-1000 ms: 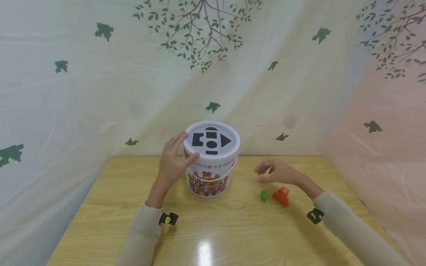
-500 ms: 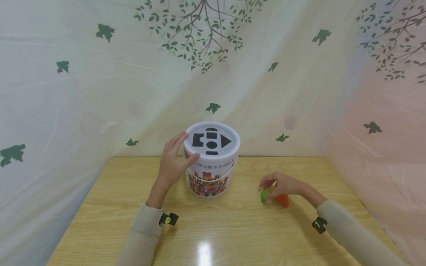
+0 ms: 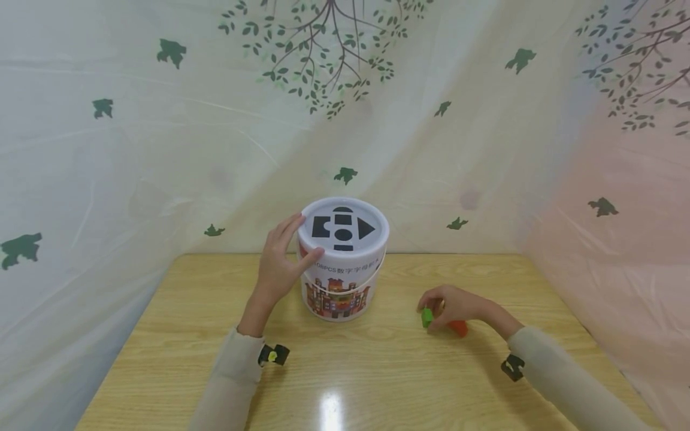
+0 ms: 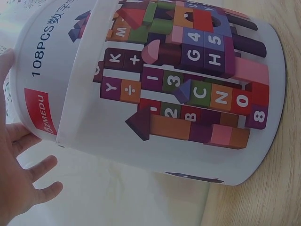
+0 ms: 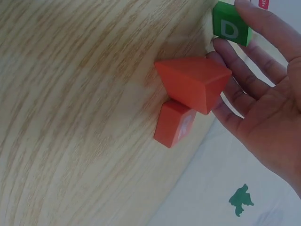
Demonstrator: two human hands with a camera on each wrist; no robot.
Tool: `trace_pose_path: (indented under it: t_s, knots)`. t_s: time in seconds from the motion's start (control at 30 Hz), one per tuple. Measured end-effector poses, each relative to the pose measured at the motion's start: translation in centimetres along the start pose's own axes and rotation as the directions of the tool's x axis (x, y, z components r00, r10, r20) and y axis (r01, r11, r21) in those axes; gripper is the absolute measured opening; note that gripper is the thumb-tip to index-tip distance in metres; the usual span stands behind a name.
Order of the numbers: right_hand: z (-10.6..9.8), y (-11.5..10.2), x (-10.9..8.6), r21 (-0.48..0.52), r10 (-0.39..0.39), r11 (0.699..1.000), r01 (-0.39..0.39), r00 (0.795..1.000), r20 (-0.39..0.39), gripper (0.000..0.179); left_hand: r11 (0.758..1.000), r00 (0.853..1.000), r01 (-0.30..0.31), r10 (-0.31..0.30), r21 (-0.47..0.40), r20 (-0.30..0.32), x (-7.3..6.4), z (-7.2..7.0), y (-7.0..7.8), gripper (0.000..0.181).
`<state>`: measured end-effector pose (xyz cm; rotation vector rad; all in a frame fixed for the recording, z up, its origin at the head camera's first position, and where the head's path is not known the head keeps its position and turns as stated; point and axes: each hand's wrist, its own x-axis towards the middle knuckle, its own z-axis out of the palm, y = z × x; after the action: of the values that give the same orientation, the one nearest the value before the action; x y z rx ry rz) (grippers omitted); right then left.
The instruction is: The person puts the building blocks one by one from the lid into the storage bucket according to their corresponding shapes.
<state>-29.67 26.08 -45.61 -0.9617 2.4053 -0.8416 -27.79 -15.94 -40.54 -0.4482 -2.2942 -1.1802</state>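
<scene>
A white toy-block bucket (image 3: 339, 287) with printed pictures of blocks stands upright on the table, its lid (image 3: 327, 245) pierced by several shaped holes. My left hand (image 3: 276, 263) rests on the left of the lid's rim, thumb in front. Its fingers are spread and fairly straight in the left wrist view, some of them off the bucket (image 4: 188, 155). My right hand (image 3: 458, 304) pinches a green block (image 5: 230, 24) marked D between thumb and fingers, low over the table. Just beneath that palm lie a red-orange triangular block (image 5: 193, 80) and a red-orange block (image 5: 173, 125) with a white letter.
The wooden table (image 3: 388, 383) runs back to a pale curtain (image 3: 226, 149) printed with leaves and branches. This curtain also hangs along both sides. A wire handle (image 3: 345, 291) droops across the bucket's front.
My right hand has come down from above and behind the blocks and taken the green block between thumb and fingers. The left hand and the bucket have stayed in place.
</scene>
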Motion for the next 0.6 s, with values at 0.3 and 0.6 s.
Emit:
trace_pose_path:
  t_s: [0.3,0.6]
  knots:
    - [0.3,-0.8,0.8,-0.009,0.024,1.000,-0.024,1.000,-0.020,0.032,1.000,1.000,0.004,-0.004,-0.002,0.003,-0.1,-0.1,0.2,0.078]
    - [0.4,-0.9,1.7,-0.008,0.096,0.995,-0.097,0.993,-0.063,0.030,1.000,1.000,0.003,-0.003,0.000,0.005,-0.1,-0.1,0.1,0.078]
